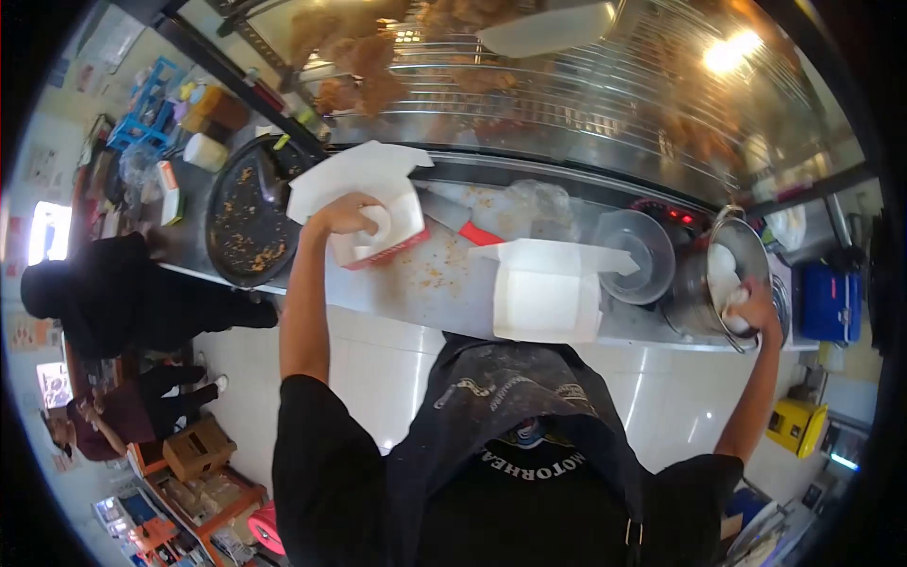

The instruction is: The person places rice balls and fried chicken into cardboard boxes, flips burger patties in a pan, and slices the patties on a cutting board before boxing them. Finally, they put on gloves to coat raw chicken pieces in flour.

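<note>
My left hand [348,215] reaches into the left box [408,210], a folded white card carton with red on its outer side and its flaps spread. My fingers are bent down against a smooth, round white piece [379,227] inside; it sits just beside and under my fingertips, touching them, though I cannot tell whether I grip it.

My right hand [753,308] is well apart, at the near right side of the pot [696,293], a round, shiny metal vessel with loop handles. There my fingers are drawn in narrow around a soft-looking white bundle [736,301], held at the pot's mouth. More pale, rounded bundles [722,261] lie in the pot, just beyond that hand.

Between my hands, the right box [548,291] stands open, plain white and square-cornered, near the counter's edge. Behind it is a round, clear plastic tub [635,255], close to the pot. A flat-bladed knife [444,210] with a red handle lies beside the left box, and gritty brown crumbs dot the smooth metal counter [378,295].
</note>
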Tool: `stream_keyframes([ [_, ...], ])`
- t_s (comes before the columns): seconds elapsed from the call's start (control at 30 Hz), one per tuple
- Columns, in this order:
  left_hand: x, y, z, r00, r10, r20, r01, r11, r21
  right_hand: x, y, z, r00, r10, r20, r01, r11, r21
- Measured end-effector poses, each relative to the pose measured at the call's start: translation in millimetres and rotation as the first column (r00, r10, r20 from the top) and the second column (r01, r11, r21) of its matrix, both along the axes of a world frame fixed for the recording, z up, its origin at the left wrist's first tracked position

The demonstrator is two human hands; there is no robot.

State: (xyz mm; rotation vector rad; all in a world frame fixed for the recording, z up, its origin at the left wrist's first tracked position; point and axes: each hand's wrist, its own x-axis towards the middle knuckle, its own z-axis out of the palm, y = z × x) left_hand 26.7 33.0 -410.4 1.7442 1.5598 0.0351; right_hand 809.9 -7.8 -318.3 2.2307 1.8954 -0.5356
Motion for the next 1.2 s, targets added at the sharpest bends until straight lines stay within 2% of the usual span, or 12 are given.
stream_keyframes([
  [0.13,14.9,11.1,-18.8,0.965,-0.261,-0.033,0.254,0.955,-0.151,-65.1,-29.9,74.4,0.875,0.056,-0.481,0.072,0.967,0.244],
  [0.3,16.3,-6.7,-17.1,0.958,-0.206,-0.199,0.221,0.974,0.055,-231.1,-62.8,86.8,0.727,0.628,-0.279,-0.56,0.777,0.288],
  [0.47,22.2,-23.9,-11.8,0.969,-0.14,-0.204,0.185,0.958,0.221,-351.3,-66.2,-82.5,0.616,0.786,0.055,-0.776,0.593,0.214],
  [0.57,38.8,-62.9,10.1,0.994,0.034,-0.1,0.016,0.887,0.461,-368.0,-69.3,-116.3,0.663,0.748,0.001,-0.746,0.661,0.086],
  [0.6,47.3,-78.6,29.4,0.997,0.081,-0.003,-0.068,0.856,0.513,-360.2,-75.4,-91.7,0.604,0.797,0.006,-0.729,0.55,0.408],
  [0.73,57.9,-142.3,52.6,0.846,0.304,0.437,-0.494,0.756,0.429,-358.3,-25.0,49.3,0.552,0.512,-0.659,-0.59,0.797,0.125],
  [0.8,68.0,-157.9,57.6,0.8,0.372,0.471,-0.577,0.691,0.435,-357.1,21.1,72.3,0.779,0.57,-0.262,-0.536,0.821,0.194],
  [0.87,73.1,-174.6,61.8,0.758,0.433,0.488,-0.636,0.657,0.405,-349.3,75.3,36.5,0.868,0.497,0.006,-0.497,0.868,0.005],
  [0.93,72.8,-187.3,65.0,0.721,0.486,0.494,-0.676,0.648,0.35,-328.0,122.3,-40.4,0.902,0.387,-0.192,-0.431,0.833,-0.346],
  [1.0,73.1,-192.4,68.2,0.672,0.426,0.606,-0.707,0.613,0.352,-323.3,120.6,-74.5,0.919,0.27,-0.289,-0.356,0.883,-0.305],
  [1.1,76.1,-198.3,73.7,0.648,0.386,0.657,-0.726,0.572,0.38,-318.1,120.0,-130.0,0.829,0.481,-0.286,-0.405,0.868,0.286],
  [1.2,74.1,-200.9,83.0,0.629,0.375,0.681,-0.738,0.564,0.371,-325.0,119.5,-87.6,0.792,0.266,-0.549,-0.277,0.959,0.066],
])
